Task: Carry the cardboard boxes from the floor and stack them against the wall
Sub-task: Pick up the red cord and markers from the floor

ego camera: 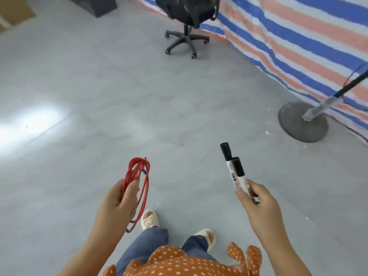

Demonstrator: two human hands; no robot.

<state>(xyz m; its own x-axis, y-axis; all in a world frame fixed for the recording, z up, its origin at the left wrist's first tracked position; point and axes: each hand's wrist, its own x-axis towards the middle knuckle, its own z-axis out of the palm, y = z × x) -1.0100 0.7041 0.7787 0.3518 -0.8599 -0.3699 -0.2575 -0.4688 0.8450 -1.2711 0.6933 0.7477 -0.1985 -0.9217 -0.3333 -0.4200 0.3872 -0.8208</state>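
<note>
Both hands full, boxes barely in frame.

Left hand [121, 198] grip closed around one coiled red cord [139, 184]; right hand [256, 198] grip closed on two black-capped markers [235, 170], caps pointing to 12 o'clock. Grey floor [119, 96] open from centre out to 9 o'clock. One office chair [187, 18] at 12 o'clock, just beside the striped tarp [298, 36] that edges the room from 12 to 3 o'clock. One round stand base [302, 122] with a tilted pole at 3 o'clock, near the tarp. One dark block [95, 5] at 11 o'clock. Cardboard [14, 10] at 10 o'clock, frame corner, on the floor; count unclear.
</note>
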